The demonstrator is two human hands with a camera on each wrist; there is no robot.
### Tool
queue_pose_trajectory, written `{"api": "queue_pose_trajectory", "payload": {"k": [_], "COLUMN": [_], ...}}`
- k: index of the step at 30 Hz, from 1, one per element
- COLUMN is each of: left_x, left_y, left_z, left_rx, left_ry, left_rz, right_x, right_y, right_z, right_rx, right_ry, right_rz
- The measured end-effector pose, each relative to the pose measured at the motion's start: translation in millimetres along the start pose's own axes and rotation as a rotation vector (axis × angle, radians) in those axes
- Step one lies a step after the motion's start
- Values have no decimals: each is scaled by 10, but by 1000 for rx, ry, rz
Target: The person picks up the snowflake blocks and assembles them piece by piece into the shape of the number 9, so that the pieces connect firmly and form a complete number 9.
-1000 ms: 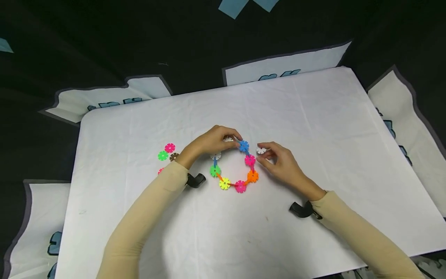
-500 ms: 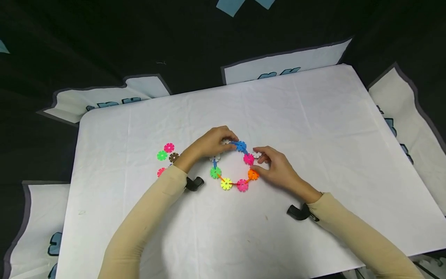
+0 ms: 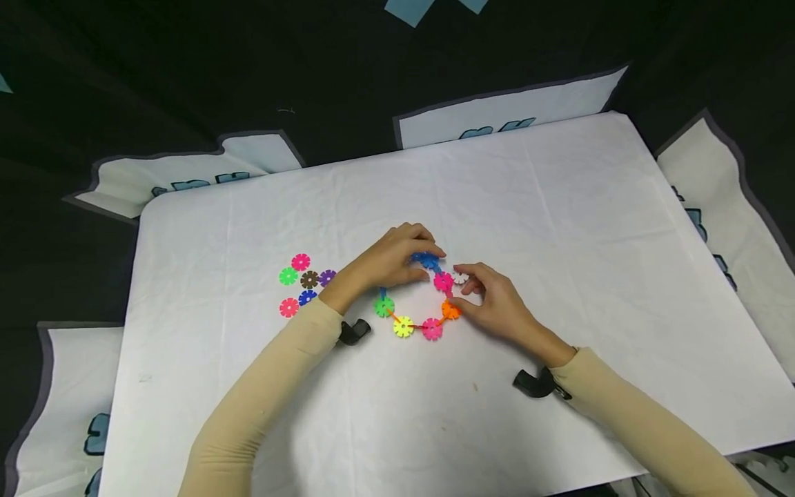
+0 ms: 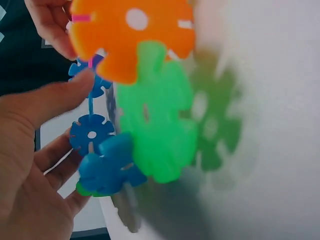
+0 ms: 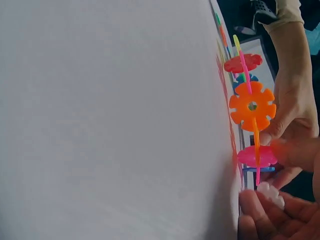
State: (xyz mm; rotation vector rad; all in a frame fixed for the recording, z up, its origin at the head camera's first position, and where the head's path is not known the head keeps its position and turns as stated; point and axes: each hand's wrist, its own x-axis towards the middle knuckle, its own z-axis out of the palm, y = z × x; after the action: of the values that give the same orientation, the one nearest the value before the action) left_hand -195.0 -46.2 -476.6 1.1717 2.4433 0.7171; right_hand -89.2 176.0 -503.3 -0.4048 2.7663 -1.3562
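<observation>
One ring of linked discs [image 3: 432, 328] lies on the white-covered worktop [image 3: 609, 297], its flat discs joined by others standing on edge. Contact between the ring's far side and the worktop cannot be confirmed.

Left hand [image 3: 396, 257]: positioned over the far left part of the ring, thumb and fingers set wide apart about a blue disc [image 3: 427, 259] on the ring's far side. Whether the fingertips touch that disc cannot be told. This hand covers the neighbouring section.

Right hand [image 3: 497, 300]: at the right side of the ring, holding a white disc [image 3: 460, 278] in its curled fingers. The white disc sits just outside the ring, close beside a pink disc [image 3: 444, 281]; a joint between them cannot be verified. The thumb is near an orange disc [image 3: 450, 310] of the ring.

Also noted in the ring: a yellow disc [image 3: 403, 326] on the near side and a green disc [image 3: 384, 306] on the left.

Loose stock, left of the ring: pink, green, brown [image 3: 309, 279], purple [image 3: 327, 277], blue and coral discs (six visible; the left sleeve [image 3: 267, 386] may hide more).
</observation>
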Motion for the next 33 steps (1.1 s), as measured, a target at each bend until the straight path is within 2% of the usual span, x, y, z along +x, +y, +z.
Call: {"api": "queue_pose_trajectory", "payload": {"k": [7,11,18,21,25,28,31,33], "left_x": [105,131,92,84,105,133,148,144], "left_y": [85,88,11,-9,-25,-24,-16,-26], "left_z": [57,113,144,132,116,112,112,104], "left_rx": [85,100,-17,-57,-69,-68,-63,-53], "left_ry": [-81,-102,-115,-130,-146,-158,-170,-172], "left_rz": [74,76,24,34,64,75,81,88], "right_x": [-55,-38,-45,-73,-77,-47,-24,-15], "right_y": [-28,-42,16,57,25,-49,-99,-125], "right_z": [23,34,-53,-96,-77,-1,85,128], "right_rx": [-43,-82,-221,-267,-304,-289,-259,-242], "right_ry": [98,113,69,117,208,156,54,18], "right_rz": [16,15,51,12,-100,-136,-94,-61]}}
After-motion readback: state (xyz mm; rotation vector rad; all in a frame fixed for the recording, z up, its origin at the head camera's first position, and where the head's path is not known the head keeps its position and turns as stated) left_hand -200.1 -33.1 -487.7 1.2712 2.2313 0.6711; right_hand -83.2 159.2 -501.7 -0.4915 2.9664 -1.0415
